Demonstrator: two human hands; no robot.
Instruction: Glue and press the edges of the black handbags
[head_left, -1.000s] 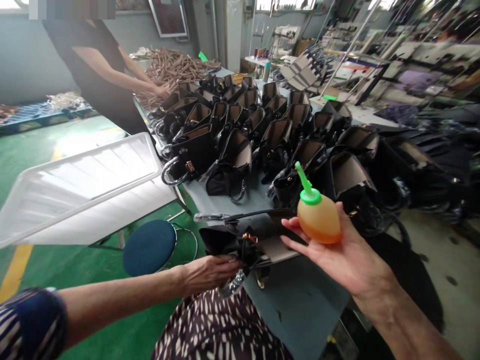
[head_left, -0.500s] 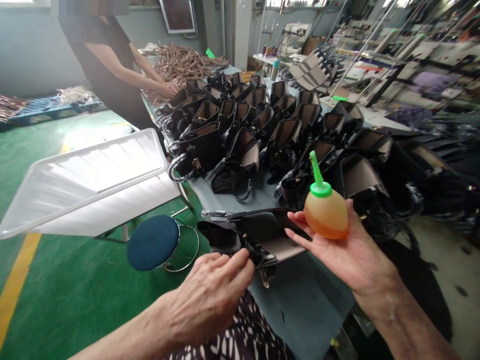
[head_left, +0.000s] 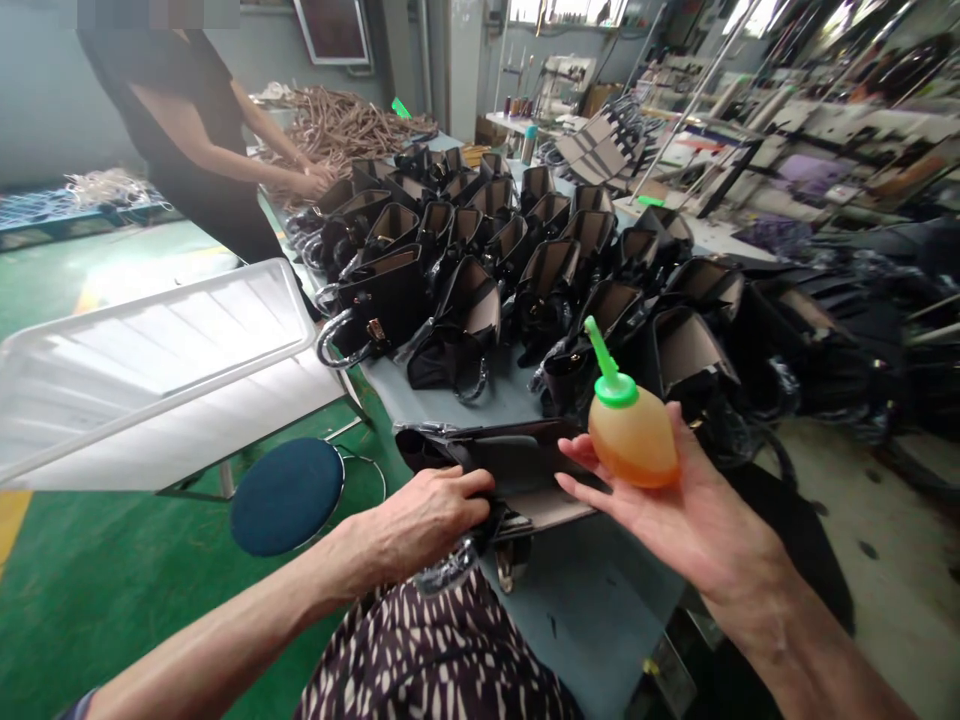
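My right hand (head_left: pixel 694 515) lies palm up and cradles an orange squeeze bottle (head_left: pixel 630 435) with a green nozzle pointing up and left; its fingertips touch the black handbag (head_left: pixel 517 460) lying flat at the near table edge. My left hand (head_left: pixel 427 515) grips the near left end of that same handbag, fingers curled over its edge by the plastic-wrapped handle. Behind it, several upright open black handbags (head_left: pixel 465 300) with tan linings crowd the grey table (head_left: pixel 592 610).
A white plastic tray (head_left: pixel 150 350) rests on a frame to the left, above a blue round stool (head_left: pixel 285 495) on the green floor. Another person (head_left: pixel 195 130) works at the far table end beside a pile of tan straps (head_left: pixel 345 120). Shelving stands at right.
My left hand rose from below the bag's edge and closed on the handbag's near end. The bottle in my right hand stayed almost still.
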